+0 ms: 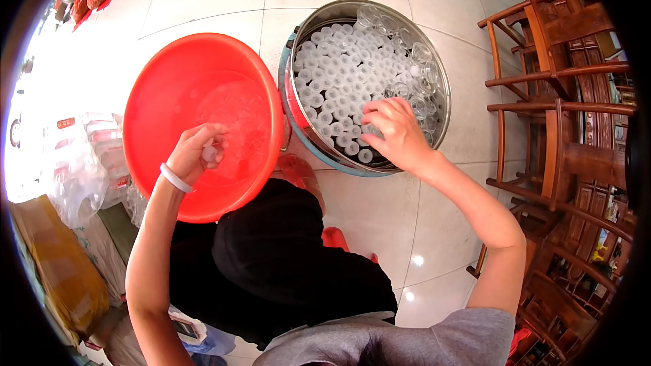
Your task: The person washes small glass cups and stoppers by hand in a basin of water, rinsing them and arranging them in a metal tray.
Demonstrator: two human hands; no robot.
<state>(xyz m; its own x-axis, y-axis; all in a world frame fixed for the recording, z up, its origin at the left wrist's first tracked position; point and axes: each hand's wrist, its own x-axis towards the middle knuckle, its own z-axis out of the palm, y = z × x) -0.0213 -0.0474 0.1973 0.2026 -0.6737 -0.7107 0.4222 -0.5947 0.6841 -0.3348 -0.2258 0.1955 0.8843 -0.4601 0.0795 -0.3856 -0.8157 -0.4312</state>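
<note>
Above a round silver-metal tray (329,13), the right hand (397,129), thumb and fingers apart, hangs nearer the small upright frosted-white cups (339,68) packed ahead and left of its fingertips; over a round red plastic basin (159,95), the left hand (192,152) clamps its fingers round a small translucent-white piece (209,152).

A grey shirt (380,342) of plain, fine-looking cloth covers the upper body, its right sleeve (478,332) short and loose, ending above the elbow. Both forearms are bare, as are the left hand (196,151) and right hand (399,132). A pale, smooth, rounded bangle (177,178) rings the left wrist. Below the shirt come matte black trousers (278,264), roomy and softly creased; their full length is hard to tell. A bright red shoe (334,238) shows partly beside one leg.
</note>
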